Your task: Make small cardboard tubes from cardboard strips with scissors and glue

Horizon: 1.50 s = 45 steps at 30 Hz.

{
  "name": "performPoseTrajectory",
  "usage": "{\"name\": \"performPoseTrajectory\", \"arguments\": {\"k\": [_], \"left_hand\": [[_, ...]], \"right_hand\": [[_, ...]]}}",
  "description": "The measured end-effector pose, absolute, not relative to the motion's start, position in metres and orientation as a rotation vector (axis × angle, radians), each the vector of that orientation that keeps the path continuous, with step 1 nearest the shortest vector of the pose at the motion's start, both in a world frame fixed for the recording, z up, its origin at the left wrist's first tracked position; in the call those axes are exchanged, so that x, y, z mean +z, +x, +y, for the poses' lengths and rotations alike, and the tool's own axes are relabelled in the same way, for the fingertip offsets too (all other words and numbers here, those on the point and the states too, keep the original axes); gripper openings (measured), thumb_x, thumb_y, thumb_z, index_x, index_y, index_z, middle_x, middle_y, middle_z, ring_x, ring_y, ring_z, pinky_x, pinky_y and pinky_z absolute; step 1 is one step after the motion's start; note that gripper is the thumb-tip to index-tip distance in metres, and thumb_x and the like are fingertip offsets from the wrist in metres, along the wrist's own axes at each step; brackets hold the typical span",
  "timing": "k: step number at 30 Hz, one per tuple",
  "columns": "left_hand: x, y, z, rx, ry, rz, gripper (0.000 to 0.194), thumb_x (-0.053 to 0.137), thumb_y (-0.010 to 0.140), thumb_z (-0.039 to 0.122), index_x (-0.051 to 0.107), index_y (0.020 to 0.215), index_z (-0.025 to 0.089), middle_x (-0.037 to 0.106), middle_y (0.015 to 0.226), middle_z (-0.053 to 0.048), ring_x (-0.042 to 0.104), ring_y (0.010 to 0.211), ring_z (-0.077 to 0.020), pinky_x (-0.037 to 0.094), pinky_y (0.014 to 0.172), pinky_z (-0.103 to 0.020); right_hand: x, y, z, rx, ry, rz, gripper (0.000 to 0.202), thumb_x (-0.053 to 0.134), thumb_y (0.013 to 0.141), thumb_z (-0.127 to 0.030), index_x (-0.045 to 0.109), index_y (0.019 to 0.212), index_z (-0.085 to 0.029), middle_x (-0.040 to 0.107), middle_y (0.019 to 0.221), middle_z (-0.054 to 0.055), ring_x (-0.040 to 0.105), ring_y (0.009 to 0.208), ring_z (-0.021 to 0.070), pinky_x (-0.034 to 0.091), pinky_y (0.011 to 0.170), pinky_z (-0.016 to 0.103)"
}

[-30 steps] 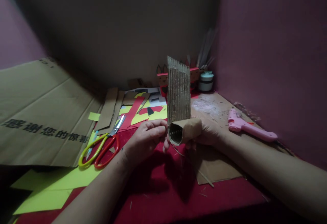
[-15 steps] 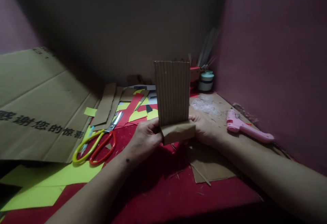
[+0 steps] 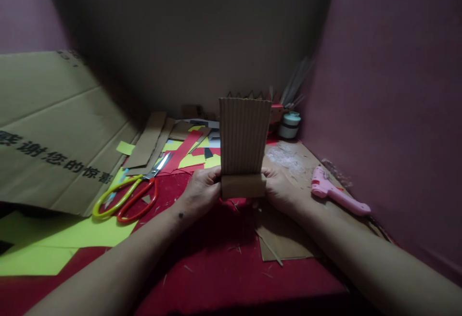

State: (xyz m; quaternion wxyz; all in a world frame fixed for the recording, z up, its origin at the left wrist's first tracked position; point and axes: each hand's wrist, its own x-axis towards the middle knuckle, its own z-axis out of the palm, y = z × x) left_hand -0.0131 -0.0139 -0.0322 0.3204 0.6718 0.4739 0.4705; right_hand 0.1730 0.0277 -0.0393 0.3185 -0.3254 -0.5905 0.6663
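Left hand: held the left end of the folded band at the foot of the cardboard piece; part of its fingers was hidden behind.
Right hand: held the right end of the same band, about level with the other hand, its fingers mostly out of sight.
Cardboard piece: stood upright in the grip, between the two hands, its ribbed panel rising above the band and facing the wearer; it appeared lifted off the red tabletop.
Two-ended hold: probably kept the foot level and the tall panel steady, with no fingers across the ribs to block the view.
Scissors: lay left of the grip, beyond the left forearm, handles turned towards the wearer, seemingly for an easy pick-up.
Glue gun: lay right of the grip, beyond the right forearm, apparently set aside yet within the right hand's reach.
Flat cardboard: lay below the right hand, nearer the wearer than the grip, a thin stick along its left edge.
Cardboard strips and red strip: lay beyond the grip to the left, perhaps pushed back to give the hands room.
Jar: stood beyond the grip to the right, near the wall.
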Motion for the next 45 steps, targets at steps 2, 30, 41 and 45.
{"name": "performPoseTrajectory", "arguments": {"k": [2, 30, 41, 45], "left_hand": [[-0.036, -0.015, -0.011, 1.246, 1.808, 1.253, 0.020, 0.057, 0.079, 0.025, 0.074, 0.082, 0.016, 0.069, 0.071, -0.002, 0.061, 0.064, -0.0152, 0.049, 0.056, -0.023], [-0.028, -0.011, -0.016, 1.120, 1.628, 1.232, 0.015, 0.054, 0.077, 0.027, 0.060, 0.068, 0.017, 0.065, 0.051, 0.001, 0.055, 0.038, -0.0103, 0.043, 0.037, -0.019], [-0.028, -0.009, -0.015, 1.095, 1.578, 1.314, 0.018, 0.055, 0.079, 0.030, 0.065, 0.083, 0.015, 0.065, 0.053, 0.000, 0.056, 0.039, -0.0119, 0.045, 0.038, -0.021], [-0.030, -0.010, -0.015, 1.097, 1.576, 1.302, 0.022, 0.053, 0.081, 0.032, 0.065, 0.084, 0.015, 0.066, 0.057, -0.002, 0.058, 0.044, -0.0133, 0.046, 0.041, -0.023]], "right_hand": [[-0.039, 0.171, 0.027, 1.720, -0.844, -1.544, 0.024, 0.070, 0.062, -0.031, 0.073, 0.077, -0.013, 0.062, 0.046, 0.002, 0.057, 0.040, 0.0123, 0.046, 0.038, 0.020], [-0.029, 0.169, 0.021, 1.692, -0.810, -1.532, 0.018, 0.070, 0.063, -0.030, 0.070, 0.071, -0.014, 0.062, 0.047, 0.002, 0.057, 0.041, 0.0130, 0.048, 0.044, 0.024], [-0.026, 0.167, 0.023, 1.725, -0.845, -1.486, 0.011, 0.065, 0.060, -0.020, 0.068, 0.070, -0.015, 0.061, 0.047, 0.001, 0.057, 0.042, 0.0135, 0.048, 0.045, 0.024], [-0.029, 0.164, 0.027, 1.813, -0.841, -1.406, 0.014, 0.067, 0.059, -0.021, 0.067, 0.071, -0.014, 0.065, 0.052, 0.004, 0.059, 0.045, 0.0149, 0.047, 0.043, 0.024]]}}
